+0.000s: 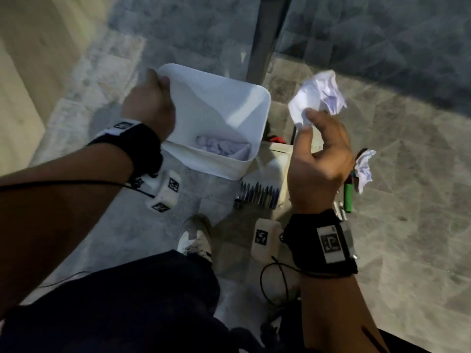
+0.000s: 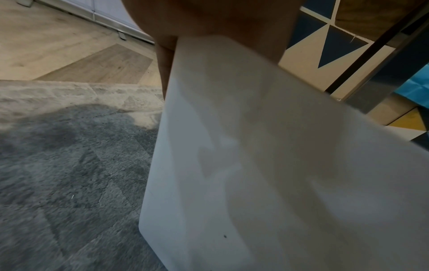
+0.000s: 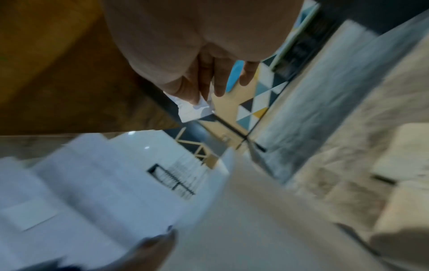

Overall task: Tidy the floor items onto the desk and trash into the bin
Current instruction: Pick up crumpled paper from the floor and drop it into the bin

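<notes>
My left hand (image 1: 158, 84) grips the near-left rim of the white bin (image 1: 229, 98), which is tilted on the grey carpet. The left wrist view shows that hand (image 2: 209, 20) over the top edge of the bin wall (image 2: 255, 165). A crumpled paper (image 1: 221, 149) lies inside the bin. To the right of the bin and above the floor, my right hand (image 1: 316, 117) pinches a crumpled white paper ball (image 1: 318, 94). In the right wrist view its fingers (image 3: 206, 86) pinch a corner of that paper ball (image 3: 194, 110).
On the floor to the right lie another crumpled paper (image 1: 364, 166), a green marker (image 1: 348, 197) and a spiral notebook (image 1: 260, 197). A dark desk leg (image 1: 265, 34) stands just behind the bin. My shoe (image 1: 196, 238) is close below the bin.
</notes>
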